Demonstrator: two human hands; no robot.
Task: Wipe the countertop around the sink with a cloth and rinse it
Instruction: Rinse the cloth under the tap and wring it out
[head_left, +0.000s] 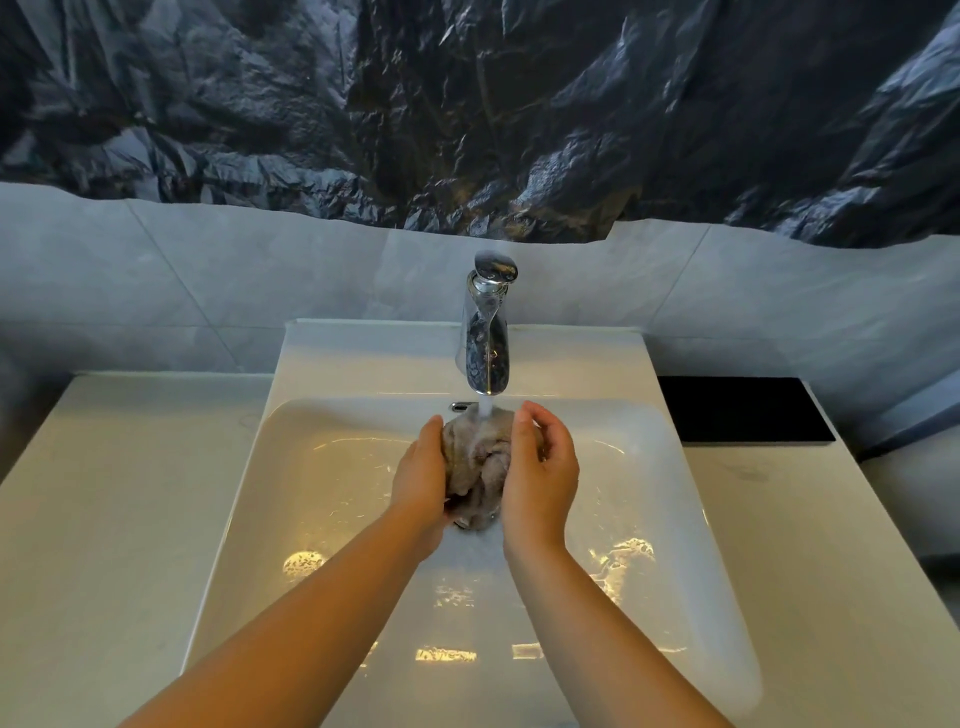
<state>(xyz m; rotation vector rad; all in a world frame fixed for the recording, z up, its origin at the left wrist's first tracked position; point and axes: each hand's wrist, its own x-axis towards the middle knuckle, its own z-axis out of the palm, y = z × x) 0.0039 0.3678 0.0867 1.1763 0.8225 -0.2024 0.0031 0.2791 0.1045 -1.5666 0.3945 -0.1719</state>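
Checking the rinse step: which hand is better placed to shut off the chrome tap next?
Right, probably. The right hand reaches up closer to the chrome tap, while the left hand holds the wet grey-brown cloth from beneath, seemingly carrying most of it.

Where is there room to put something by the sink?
The countertop left of the sink is bare, and right of it, in front of the black mat. Under the faucet, left hand and right hand grip the cloth.
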